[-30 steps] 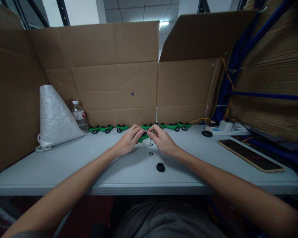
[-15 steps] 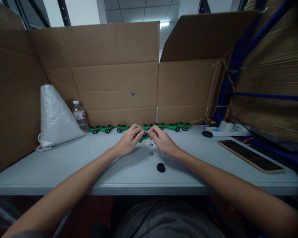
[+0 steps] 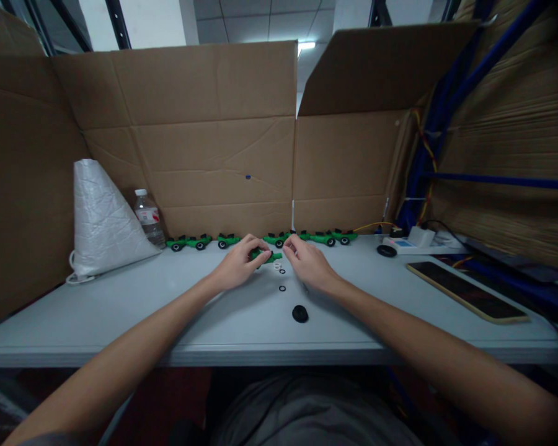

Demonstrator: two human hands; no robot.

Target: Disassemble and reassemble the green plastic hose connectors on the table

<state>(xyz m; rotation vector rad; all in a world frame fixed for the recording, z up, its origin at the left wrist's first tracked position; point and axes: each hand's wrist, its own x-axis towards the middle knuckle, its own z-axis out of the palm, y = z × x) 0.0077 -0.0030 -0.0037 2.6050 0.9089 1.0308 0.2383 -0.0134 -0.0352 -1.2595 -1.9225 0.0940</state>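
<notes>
My left hand [image 3: 235, 262] grips a small green toy car [image 3: 276, 256] between thumb and fingers, low over the table; the hand covers much of it. Just to the car's right, my right hand [image 3: 310, 265] is closed with thumb and fingertips together, apart from the car. Whatever it pinches, if anything, is too small to make out. Between the hands lie small white rings [image 3: 278, 266] and a black ring [image 3: 282, 271]. Another black ring [image 3: 282, 288] is nearer to me, and closer still sits a round black piece [image 3: 300, 314].
Several green toy cars [image 3: 325, 240] line the table's back along the cardboard wall [image 3: 214, 155]. At the left stand a silver bag [image 3: 105, 223] and a water bottle [image 3: 149, 217]. A black disc [image 3: 386, 251], power strip [image 3: 423, 243] and phone [image 3: 465, 291] are at the right.
My right hand has moved slightly right, away from the toy car. The car in my left hand now shows more of its green body, its end pointing right.
</notes>
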